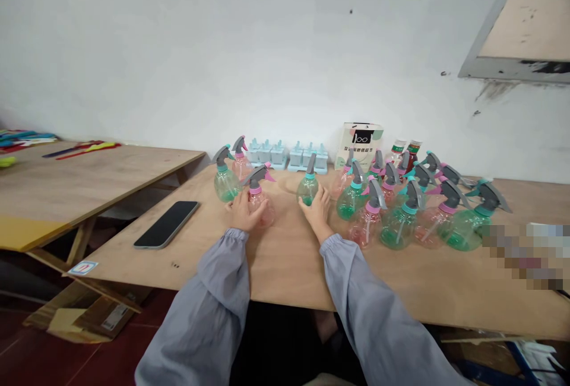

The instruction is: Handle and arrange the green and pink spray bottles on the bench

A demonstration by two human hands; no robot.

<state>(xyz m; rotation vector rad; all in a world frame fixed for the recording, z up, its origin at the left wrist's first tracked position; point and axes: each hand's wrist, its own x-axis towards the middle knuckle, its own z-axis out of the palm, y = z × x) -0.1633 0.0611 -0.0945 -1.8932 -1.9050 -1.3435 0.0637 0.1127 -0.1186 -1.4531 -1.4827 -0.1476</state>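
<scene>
My left hand (243, 212) is wrapped round a pink spray bottle (266, 214) with a grey and pink trigger head, standing upright on the table. My right hand (317, 206) holds a green spray bottle (307, 189) from its right side, thumb in front; its nozzle faces away. Left of the held pink bottle stand another green bottle (225, 182) and, behind it, a pink one (241, 166). Several more pink and green spray bottles crowd together on the right, among them a pink one (364, 231) and a green one (398, 230) near the front.
A black phone (166, 225) lies on the wooden table (289, 279) at the left. Pale blue moulds (308, 157), a printed box (360, 144) and two small bottles (412, 151) stand along the wall. Another table (111, 178) with coloured strips is at far left.
</scene>
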